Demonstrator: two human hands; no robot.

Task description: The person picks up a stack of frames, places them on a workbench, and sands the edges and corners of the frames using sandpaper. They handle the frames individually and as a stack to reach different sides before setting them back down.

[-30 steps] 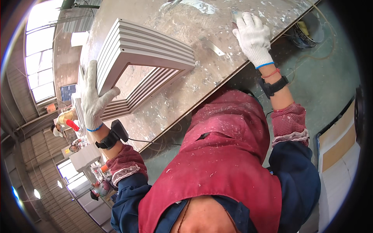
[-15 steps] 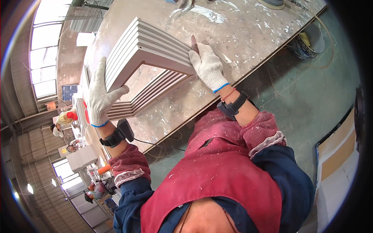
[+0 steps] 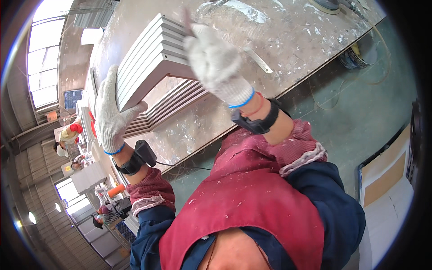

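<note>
A grey-white grooved frame [image 3: 143,67] with a square opening stands tilted on the worktable [image 3: 294,58]. My left hand [image 3: 112,110], in a white knit glove, grips its left side, thumb on the near edge and fingers along the outer face. My gloved right hand [image 3: 213,60] is over the frame's right side, smeared by motion. From its fingers sticks a thin reddish-brown piece [image 3: 187,21], too blurred to name, against the grooved face. Right of that hand lies a flat metal strip [image 3: 258,60].
A round-padded tool [image 3: 326,5] sits at the table's far right. Beyond the table edge, a bucket [image 3: 362,54] stands on the green floor beside a thin hose [image 3: 383,49]. White boards [image 3: 384,220] lean at the right. Other people [image 3: 108,215] work off to the left.
My right hand has moved left and farther up, from the frame's right corner onto its grooved face, the brown piece with it. My left hand keeps its grip on the frame.
</note>
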